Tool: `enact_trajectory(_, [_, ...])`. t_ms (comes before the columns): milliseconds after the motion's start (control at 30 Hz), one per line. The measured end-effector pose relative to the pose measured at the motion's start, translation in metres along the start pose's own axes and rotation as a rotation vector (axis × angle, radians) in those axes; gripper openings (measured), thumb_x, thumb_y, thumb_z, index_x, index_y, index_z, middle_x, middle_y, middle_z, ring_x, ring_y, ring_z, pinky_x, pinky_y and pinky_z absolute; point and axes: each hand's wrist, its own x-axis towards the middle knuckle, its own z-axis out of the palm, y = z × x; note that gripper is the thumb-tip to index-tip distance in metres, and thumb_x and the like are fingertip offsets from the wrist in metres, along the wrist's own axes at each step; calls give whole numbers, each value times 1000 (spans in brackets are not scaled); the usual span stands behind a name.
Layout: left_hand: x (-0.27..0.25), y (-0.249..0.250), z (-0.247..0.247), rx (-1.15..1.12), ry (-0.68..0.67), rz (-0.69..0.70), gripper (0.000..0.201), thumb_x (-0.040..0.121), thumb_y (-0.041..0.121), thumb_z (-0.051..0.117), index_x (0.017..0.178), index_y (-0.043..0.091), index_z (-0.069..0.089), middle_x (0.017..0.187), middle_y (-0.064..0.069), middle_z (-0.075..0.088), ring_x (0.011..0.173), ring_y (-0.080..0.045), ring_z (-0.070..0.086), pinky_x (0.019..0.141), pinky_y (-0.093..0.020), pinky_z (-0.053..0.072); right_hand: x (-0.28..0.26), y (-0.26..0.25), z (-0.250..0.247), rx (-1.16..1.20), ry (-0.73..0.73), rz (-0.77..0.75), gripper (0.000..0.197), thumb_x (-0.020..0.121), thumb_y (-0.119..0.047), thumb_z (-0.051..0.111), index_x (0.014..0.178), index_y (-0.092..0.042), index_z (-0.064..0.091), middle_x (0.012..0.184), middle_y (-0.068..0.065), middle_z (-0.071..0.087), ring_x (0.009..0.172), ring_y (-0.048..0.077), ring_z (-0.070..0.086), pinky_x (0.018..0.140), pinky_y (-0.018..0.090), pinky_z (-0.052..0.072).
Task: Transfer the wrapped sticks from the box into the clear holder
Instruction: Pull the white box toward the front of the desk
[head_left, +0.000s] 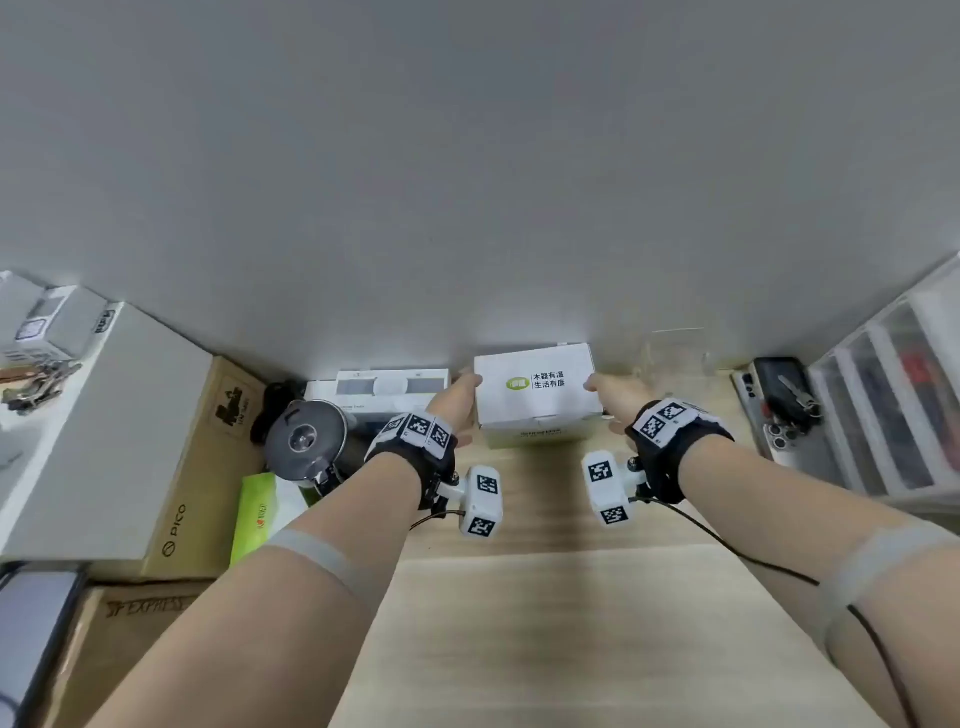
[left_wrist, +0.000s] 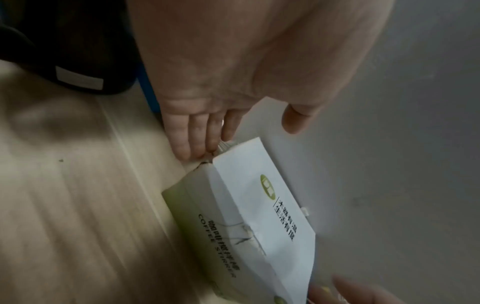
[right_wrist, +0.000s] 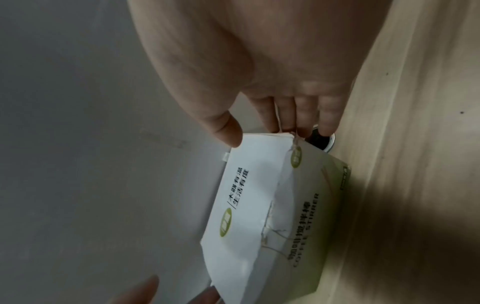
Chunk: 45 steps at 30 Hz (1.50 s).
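A white box (head_left: 535, 389) with a green logo stands on the wooden table against the wall, its lid down, so no wrapped sticks show. My left hand (head_left: 462, 395) lies against the box's left end with straight fingers (left_wrist: 197, 133) touching it and the thumb held apart. My right hand (head_left: 602, 392) is at the right end, its thumb on the lid's corner and its straight fingers (right_wrist: 298, 115) along the end face. The box's green front (left_wrist: 197, 226) (right_wrist: 306, 205) reads COFFEE STIRRER. The clear holder (head_left: 675, 353) stands just right of the box, by the wall.
Left of the box are a white carton (head_left: 387, 387), a metal pot (head_left: 306, 436), a green pack (head_left: 260, 514) and a PICO cardboard box (head_left: 208, 467). At the right lie a phone with keys (head_left: 779, 400) and clear drawers (head_left: 893, 405). Bare table (head_left: 519, 597) spreads in front.
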Motion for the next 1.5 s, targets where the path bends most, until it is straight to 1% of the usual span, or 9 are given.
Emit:
enact_trajectory(233, [9,-2,8,1,24,9,57,94,47,54,141,15,56,143,-10,59,129,-28,58,96,-40,54,6,5,1,-35,-13,-44,42,93,-13,54,130,7,56,73,-1,46,112,38,58,104,47,46])
enact_trajectory(367, [2,-1,7,10,23,26,55,95,46,54,140,16,56,138,-9,61,126,-27,59,99,-44,55,4,4,3,-4,24,-60,44,92,-12,55,128,14,53,103,23,65,118,46,56,103,57,44])
enact_trajectory(500, [-6,-7,4,69,24,2,61,88,48,57,139,15,55,135,-9,61,120,-26,61,84,-37,58,-5,9,4,-37,25,-51,28,90,-15,56,108,6,64,77,10,51,82,30,52,94,50,52])
enact_trajectory(600, [-18,-14,0,136,42,-10,52,95,41,59,137,11,55,133,-9,59,115,-26,62,85,-37,59,-14,15,7,-147,14,-45,11,86,-15,56,78,-8,52,73,9,45,73,27,47,66,34,44])
enact_trajectory(767, [-37,-39,-8,235,61,-17,41,96,35,60,127,8,60,122,-14,67,84,-22,67,82,-38,59,-27,37,10,-242,-62,-23,15,84,-20,56,80,-7,52,73,12,53,64,27,55,58,31,40])
enact_trajectory(967, [-69,-71,-17,295,47,-70,34,98,35,58,122,10,60,109,-14,71,88,-29,70,91,-38,57,-64,55,12,-294,-146,-6,22,91,-17,55,101,2,56,77,15,55,64,27,52,56,26,38])
enact_trajectory(1133, [-89,-90,-18,330,41,-64,35,98,37,58,120,10,61,115,-14,72,90,-30,68,90,-38,58,-87,78,16,-304,-145,24,15,89,-15,54,81,-3,50,64,11,48,50,23,45,51,24,33])
enact_trajectory(1400, [-109,-117,-12,318,37,-70,37,99,36,57,121,7,60,106,-13,64,88,-29,61,73,-32,50,-112,104,14,-292,-119,-11,11,92,-9,53,100,-4,59,70,12,44,51,22,40,46,21,31])
enact_trajectory(1500, [-111,-119,-11,306,62,-64,34,99,33,56,116,4,59,99,-15,58,76,-26,55,60,-28,41,-119,105,13,-338,-98,-9,16,93,-15,54,90,0,56,82,15,55,66,27,51,59,30,43])
